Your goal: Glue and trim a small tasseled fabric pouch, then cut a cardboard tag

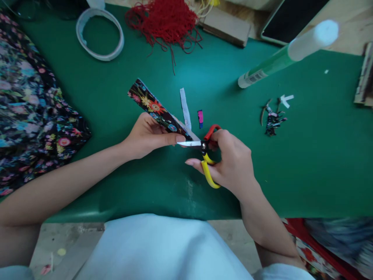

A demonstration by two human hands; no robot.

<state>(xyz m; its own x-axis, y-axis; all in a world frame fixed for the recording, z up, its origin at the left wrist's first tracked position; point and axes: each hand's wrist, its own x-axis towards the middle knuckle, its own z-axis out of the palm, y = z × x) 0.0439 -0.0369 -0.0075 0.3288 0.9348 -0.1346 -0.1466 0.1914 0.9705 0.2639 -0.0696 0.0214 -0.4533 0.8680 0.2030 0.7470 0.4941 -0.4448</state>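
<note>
My left hand [150, 136] is closed on a black strip of floral fabric [154, 105], its thumb pressed along the lower edge near the right end. The strip slants from upper left down to the scissors. My right hand [234, 161] grips the scissors [204, 147] by their red and yellow handles, the handles spread apart. One blade lies across the strip's lower right end, just by my left thumb. Just beyond the strip lie a narrow pale strip [185, 107] and a small pink and blue scrap [200, 118] on the green table.
Dark floral fabric [37, 105] covers the left side of the table [140, 190]. Toward the back are a roll of tape [115, 50], red cords [167, 21], a cardboard piece [225, 25] and a dark-screened device [291, 17]. A glue bottle [276, 58] stands right, near fabric clippings [274, 120].
</note>
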